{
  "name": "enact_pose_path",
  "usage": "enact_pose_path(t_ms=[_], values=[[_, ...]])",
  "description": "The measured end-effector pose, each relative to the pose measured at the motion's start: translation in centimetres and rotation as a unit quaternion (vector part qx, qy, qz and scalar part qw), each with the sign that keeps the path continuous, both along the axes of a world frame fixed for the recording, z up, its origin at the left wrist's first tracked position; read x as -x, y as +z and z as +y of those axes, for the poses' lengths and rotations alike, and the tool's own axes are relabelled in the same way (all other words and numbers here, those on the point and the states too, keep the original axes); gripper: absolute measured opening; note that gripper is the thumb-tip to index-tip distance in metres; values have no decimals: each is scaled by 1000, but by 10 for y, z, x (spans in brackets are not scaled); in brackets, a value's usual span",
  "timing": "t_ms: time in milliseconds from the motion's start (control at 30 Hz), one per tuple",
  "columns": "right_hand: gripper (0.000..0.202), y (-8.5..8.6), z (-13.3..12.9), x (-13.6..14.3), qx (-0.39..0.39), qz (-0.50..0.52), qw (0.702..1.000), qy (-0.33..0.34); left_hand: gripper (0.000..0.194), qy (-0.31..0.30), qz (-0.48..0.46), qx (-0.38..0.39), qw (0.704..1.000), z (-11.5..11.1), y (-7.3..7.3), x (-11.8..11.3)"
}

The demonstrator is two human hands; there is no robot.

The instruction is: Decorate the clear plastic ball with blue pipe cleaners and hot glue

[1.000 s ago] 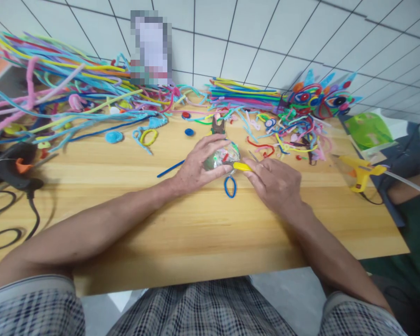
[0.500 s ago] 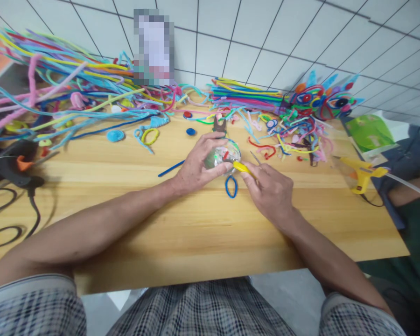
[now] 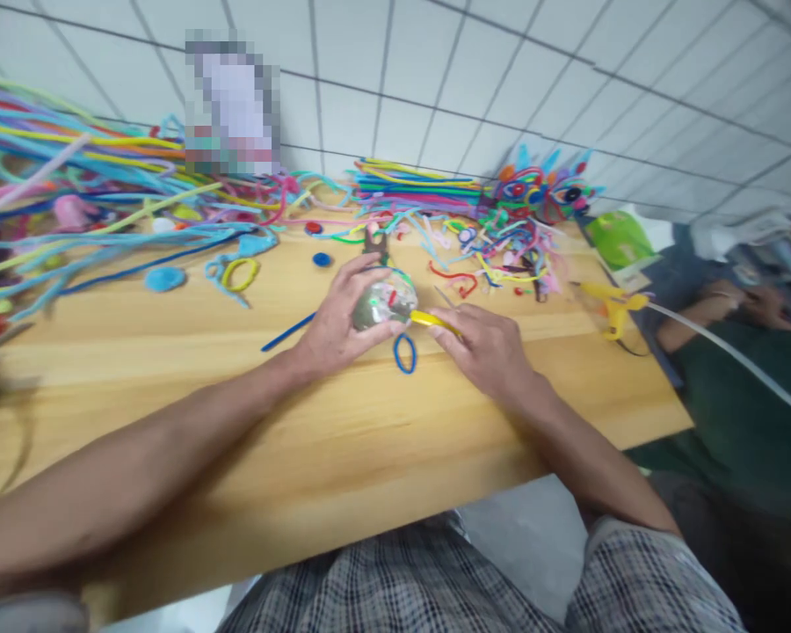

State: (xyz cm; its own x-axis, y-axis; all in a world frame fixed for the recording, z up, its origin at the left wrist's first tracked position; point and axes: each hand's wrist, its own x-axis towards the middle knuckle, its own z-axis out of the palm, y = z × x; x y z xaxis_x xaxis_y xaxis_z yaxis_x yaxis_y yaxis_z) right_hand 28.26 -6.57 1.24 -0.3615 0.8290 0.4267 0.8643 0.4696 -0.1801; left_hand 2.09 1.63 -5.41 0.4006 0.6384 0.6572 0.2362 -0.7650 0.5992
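My left hand (image 3: 339,312) curls around a clear, rounded container (image 3: 386,299) with small red, green and white bits showing on or in it. In my right hand (image 3: 484,343) is a slim yellow object (image 3: 431,321); its tip meets the container's right side, near my left thumb. A thin grey pointed piece (image 3: 446,297) sticks out beyond the right fingers, and I cannot make out whether it joins the yellow object. Just below the container lies a blue pipe-cleaner loop (image 3: 404,353). A straight blue pipe cleaner (image 3: 288,331) lies left of my left hand.
Loose pipe cleaners (image 3: 105,211) pile up at back left, with a bundle (image 3: 422,186) by the wall. Dark-jawed pliers (image 3: 375,242) lie behind the container. A yellow glue gun (image 3: 613,308) rests at the right edge, near another person's arm (image 3: 699,318).
The view has swung right, so the table's contents sit further left. My hands keep their hold, and the yellow object's tip stays by the container.
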Motion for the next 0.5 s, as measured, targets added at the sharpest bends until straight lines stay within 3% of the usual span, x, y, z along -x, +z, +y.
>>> enact_pose_path(t_ms=[133,233,300,367,500], values=[[34,11,-6,-50,36,45,997,-45,88,33,-13,-8,999,7,-10,-1],[41,6,-13,-106,47,108,985,-122,94,47,-13,-18,999,12,-14,-1],[46,-2,-16,-143,73,140,962,-221,101,42,-8,-32,999,13,-14,0],[48,-10,-18,-174,93,151,921,-348,103,39,5,-41,998,11,-12,1],[33,-25,-20,-210,82,134,890,-428,85,72,46,-33,996,4,-5,3]])
